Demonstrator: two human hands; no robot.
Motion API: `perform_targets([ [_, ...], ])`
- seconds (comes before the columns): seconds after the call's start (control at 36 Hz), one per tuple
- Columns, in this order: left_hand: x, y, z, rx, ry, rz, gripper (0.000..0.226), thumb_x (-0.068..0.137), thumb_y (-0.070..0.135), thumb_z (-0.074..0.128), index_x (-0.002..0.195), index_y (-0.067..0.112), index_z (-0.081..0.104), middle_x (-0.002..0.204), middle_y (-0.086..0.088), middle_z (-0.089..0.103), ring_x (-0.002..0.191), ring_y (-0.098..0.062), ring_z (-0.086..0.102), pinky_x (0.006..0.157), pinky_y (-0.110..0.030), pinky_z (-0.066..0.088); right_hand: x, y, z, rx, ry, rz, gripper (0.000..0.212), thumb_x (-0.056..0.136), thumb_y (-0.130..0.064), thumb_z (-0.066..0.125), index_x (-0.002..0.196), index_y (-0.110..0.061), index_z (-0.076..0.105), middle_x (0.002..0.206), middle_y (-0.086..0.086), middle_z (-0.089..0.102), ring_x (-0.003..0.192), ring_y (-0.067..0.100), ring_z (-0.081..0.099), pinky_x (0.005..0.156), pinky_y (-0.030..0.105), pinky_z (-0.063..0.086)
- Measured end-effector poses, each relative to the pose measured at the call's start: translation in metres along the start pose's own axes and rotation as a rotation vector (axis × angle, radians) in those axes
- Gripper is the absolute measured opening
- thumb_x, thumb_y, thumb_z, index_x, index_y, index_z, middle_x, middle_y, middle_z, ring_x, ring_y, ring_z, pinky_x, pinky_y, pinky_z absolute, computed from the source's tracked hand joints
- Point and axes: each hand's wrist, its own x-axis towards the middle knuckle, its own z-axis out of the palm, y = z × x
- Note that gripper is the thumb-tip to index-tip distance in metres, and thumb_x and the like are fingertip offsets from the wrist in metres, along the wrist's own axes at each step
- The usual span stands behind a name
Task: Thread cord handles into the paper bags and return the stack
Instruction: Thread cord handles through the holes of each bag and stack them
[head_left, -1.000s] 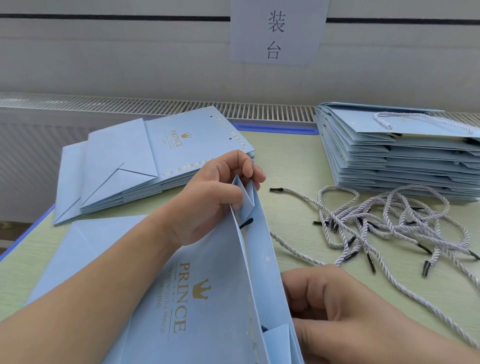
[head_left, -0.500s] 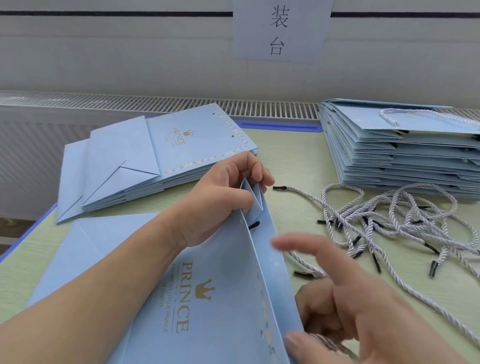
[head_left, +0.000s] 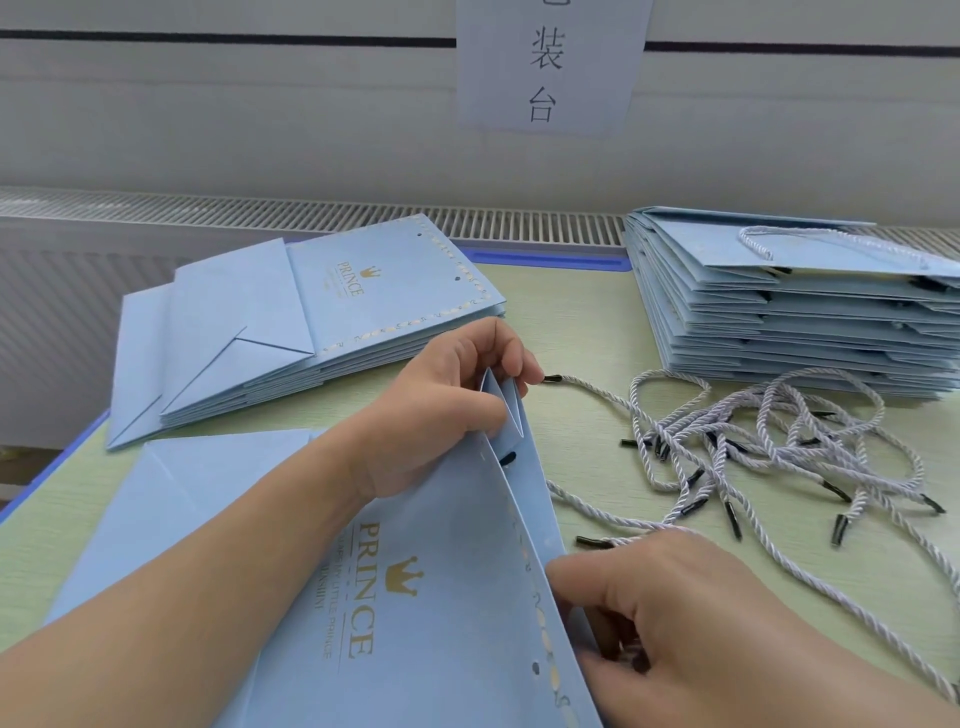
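A light blue paper bag (head_left: 426, 597) printed PRINCE lies in front of me with its mouth slightly spread. My left hand (head_left: 441, 410) pinches the bag's far top corner at the folded gusset. A black cord tip (head_left: 507, 459) pokes through the upper hole just below that hand. My right hand (head_left: 691, 613) sits at the bag's right edge near the lower hole (head_left: 535, 666), thumb on the edge. Its fingers curl behind around a dark-tipped cord. Loose white twisted cords (head_left: 779, 431) lie tangled to the right.
A fanned stack of blue bags without handles (head_left: 363, 291) lies at the back left. A taller stack with handles (head_left: 779, 322) stands at the back right. The green table (head_left: 582, 322) has a blue rim. A paper sign (head_left: 550, 62) hangs on the wall behind.
My right hand rose with a finger stretched out, then dropped back to the bag's right edge near the lower hole. My left hand kept its pinch on the top corner.
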Motion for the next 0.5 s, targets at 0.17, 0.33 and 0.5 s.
perform_targets([
  [0.17, -0.001, 0.001, -0.001, 0.002, 0.006, 0.009, 0.032, 0.051, -0.005, 0.038, 0.077, 0.013, 0.044, 0.08, 0.008, 0.063, 0.066, -0.004, 0.049, 0.054, -0.013, 0.038, -0.002, 0.01, 0.005, -0.081, 0.137, -0.065, 0.019, 0.067, -0.049, 0.048, 0.082, -0.04, 0.054, 0.072, -0.018, 0.051, 0.057, -0.006, 0.04, 0.044, 0.006, 0.031],
  [0.33, 0.0, 0.001, -0.003, 0.043, 0.011, 0.025, 0.031, 0.052, -0.003, 0.04, 0.077, 0.014, 0.046, 0.083, 0.009, 0.062, 0.071, -0.007, 0.047, 0.057, -0.016, 0.038, 0.0, 0.017, 0.011, -0.064, 0.191, -0.107, 0.017, 0.07, -0.051, 0.055, 0.081, -0.044, 0.066, 0.106, -0.024, 0.051, 0.076, -0.008, 0.036, 0.054, 0.016, 0.038],
  [0.5, 0.001, 0.0, -0.003, 0.017, 0.026, 0.01, 0.031, 0.052, -0.003, 0.038, 0.077, 0.015, 0.046, 0.082, 0.009, 0.062, 0.077, -0.012, 0.046, 0.059, -0.018, 0.038, -0.002, 0.007, 0.013, -0.207, 0.46, -0.204, 0.008, 0.07, -0.039, 0.058, 0.067, -0.032, 0.057, 0.125, -0.015, 0.046, 0.08, 0.005, 0.033, 0.06, 0.024, 0.033],
])
